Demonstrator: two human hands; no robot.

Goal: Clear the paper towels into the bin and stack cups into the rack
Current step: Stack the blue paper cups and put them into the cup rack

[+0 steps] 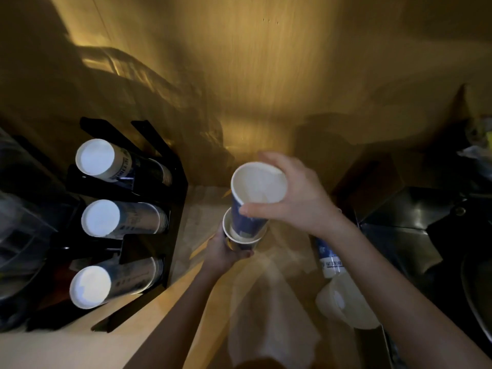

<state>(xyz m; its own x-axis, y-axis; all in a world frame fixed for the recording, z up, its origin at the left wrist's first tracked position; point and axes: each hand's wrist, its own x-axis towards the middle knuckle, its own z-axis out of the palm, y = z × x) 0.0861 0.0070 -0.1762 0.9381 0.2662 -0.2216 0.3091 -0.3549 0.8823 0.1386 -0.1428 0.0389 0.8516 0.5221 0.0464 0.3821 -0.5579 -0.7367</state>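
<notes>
1. Head view, nearest first: a white paper towel lies flat on the desk between the two forearms, not yet binned. No bin can be made out in the dim surroundings.
2. To its right, a white cup on its side and a blue-printed cup rest on the desk, partly behind the right forearm; both look left to stack.
3. Mid-distance, the left hand grips a lower cup from below, fingers wrapped round its wall.
4. The right hand comes in from above with thumb and fingers closed on the rim of a blue paper cup, tilted, its base already inside the lower cup. Nesting is under way, by my reading.
5. Farther left, the black cup rack holds three horizontal columns of cups, white bases toward the camera.
6. Judged overall: early to middle; the towel and all loose cups remain.
</notes>
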